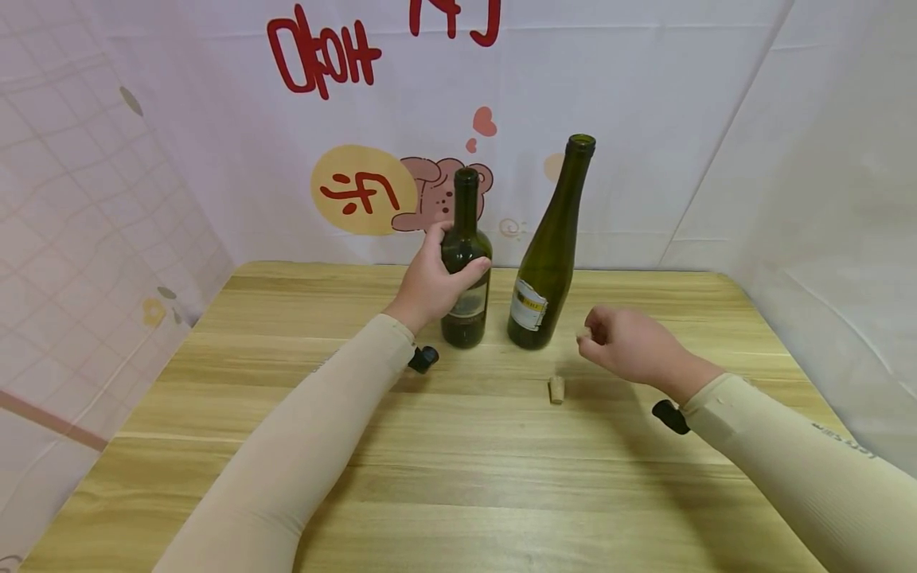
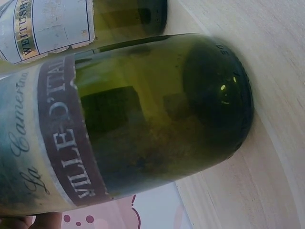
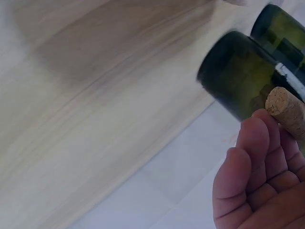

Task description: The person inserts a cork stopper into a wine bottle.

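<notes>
My left hand [image 1: 435,280] grips the shoulder of a dark green wine bottle [image 1: 466,318], which stands upright on the table with its mouth uncovered. Its lower label fills much of the left wrist view, reading VILLE D'ITALIA in part. Right beside it stands a taller, slimmer green wine bottle [image 1: 555,255] with a torn white and yellow label and an open mouth. To the right of both, my right hand [image 1: 634,344] pinches a cork [image 3: 286,110] with its fingers, raised above the table. A second cork [image 1: 556,390] rests on the wood in front of the taller bottle.
The wooden table [image 1: 458,493] ends at a white cloth backdrop [image 1: 630,199] with red writing and a cartoon bear, close behind the bottles. More patterned cloth [image 1: 93,199] hangs along the left side, and pale cloth [image 1: 845,239] along the right.
</notes>
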A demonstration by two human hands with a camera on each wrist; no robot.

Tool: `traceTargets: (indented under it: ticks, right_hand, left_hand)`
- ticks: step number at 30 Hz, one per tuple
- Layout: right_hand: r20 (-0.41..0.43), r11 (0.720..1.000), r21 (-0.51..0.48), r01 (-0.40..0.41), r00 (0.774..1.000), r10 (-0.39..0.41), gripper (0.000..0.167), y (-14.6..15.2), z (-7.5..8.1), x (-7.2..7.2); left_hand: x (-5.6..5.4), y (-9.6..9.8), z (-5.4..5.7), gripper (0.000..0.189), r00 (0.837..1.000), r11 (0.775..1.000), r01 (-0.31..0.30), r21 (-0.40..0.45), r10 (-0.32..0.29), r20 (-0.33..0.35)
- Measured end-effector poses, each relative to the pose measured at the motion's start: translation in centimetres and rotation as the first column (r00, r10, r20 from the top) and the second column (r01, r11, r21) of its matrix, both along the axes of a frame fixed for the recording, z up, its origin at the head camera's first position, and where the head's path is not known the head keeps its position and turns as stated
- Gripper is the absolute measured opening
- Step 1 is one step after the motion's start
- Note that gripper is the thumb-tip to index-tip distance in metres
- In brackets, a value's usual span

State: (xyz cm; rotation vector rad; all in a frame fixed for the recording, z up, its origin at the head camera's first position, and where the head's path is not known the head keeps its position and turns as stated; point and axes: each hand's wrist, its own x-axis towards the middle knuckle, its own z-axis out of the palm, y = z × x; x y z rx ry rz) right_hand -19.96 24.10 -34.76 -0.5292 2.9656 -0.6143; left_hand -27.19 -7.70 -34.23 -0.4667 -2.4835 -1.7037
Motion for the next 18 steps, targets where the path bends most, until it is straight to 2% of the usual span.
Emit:
traceTargets:
  ticks: [18]
  right_hand:
    - [-0.123,0.993,-0.088,-0.076,0.99,0.065,0.007,-3.0,3.2,0.9]
  left_hand:
    - [0.2,0.1,0.1,0.075,1.0,1.0,0.003,0.016,-0.003,0.007]
